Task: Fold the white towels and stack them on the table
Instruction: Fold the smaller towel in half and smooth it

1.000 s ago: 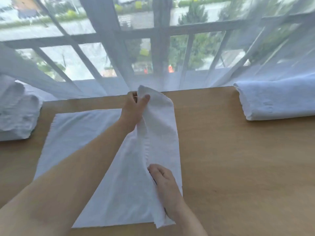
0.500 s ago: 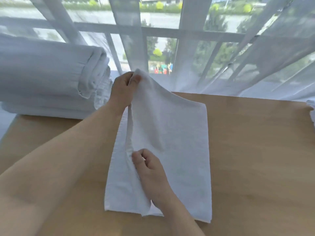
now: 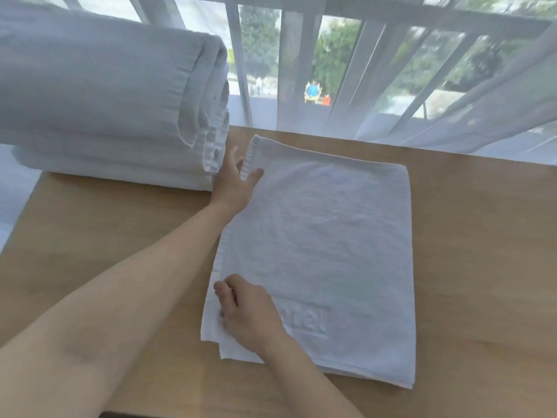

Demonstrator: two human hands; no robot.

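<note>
A white towel (image 3: 331, 245), folded in half into a tall rectangle with raised lettering near its front, lies flat on the wooden table (image 3: 105, 236). My left hand (image 3: 235, 182) is at the towel's far left corner, thumb on top of the hem and fingers behind it, pinching the edge. My right hand (image 3: 250, 315) rests on the near left part of the towel, fingers curled down over the left edge. A pile of folded white towels (image 3: 105, 101) sits at the table's far left, right beside my left hand.
Sheer white curtains (image 3: 452, 110) hang along the table's far edge in front of a window with railings. The table's left edge runs at the left of the frame. Bare wood shows to the right of the towel and in front of the pile.
The lifted half of the towel has been laid down to the left, so the towel now lies flat. My left hand came down to the far left corner. The view shifted left and closer.
</note>
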